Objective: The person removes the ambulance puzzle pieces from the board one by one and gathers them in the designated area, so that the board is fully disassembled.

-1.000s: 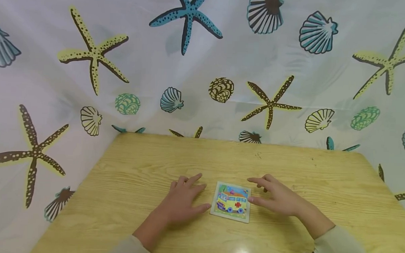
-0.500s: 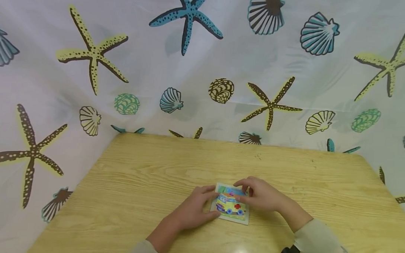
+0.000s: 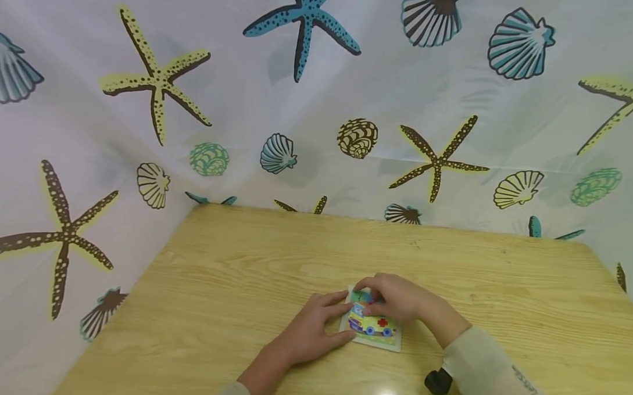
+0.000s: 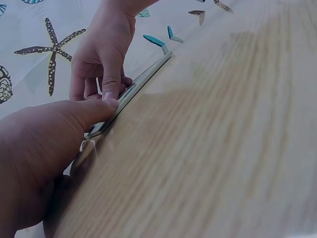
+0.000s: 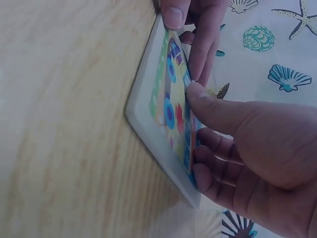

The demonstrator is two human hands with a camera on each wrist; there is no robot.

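Note:
On the wooden table lies a small square puzzle board (image 3: 368, 323) with a pale frame and a bright picture of a yellow ambulance with a red cross. My left hand (image 3: 316, 330) holds its left side, thumb at the near corner and fingers farther up the edge. From the upper right my right hand (image 3: 398, 295) reaches over the picture, its thumb and curled fingertips pinching in on the upper part. In the right wrist view the right thumb (image 5: 213, 109) presses the picture's middle while the fingers meet its far side. The hands hide the board's top and left parts.
The wood-grain table (image 3: 252, 247) stretches around the board. Behind and beside it hangs a white cloth (image 3: 309, 116) printed with starfish and shells. A black device (image 3: 438, 382) sits under the right sleeve (image 3: 491, 366).
Both hands have come inward from either side onto the board. The left hand has taken hold of its left edge, and the right has moved left over the picture, its fingers curling more.

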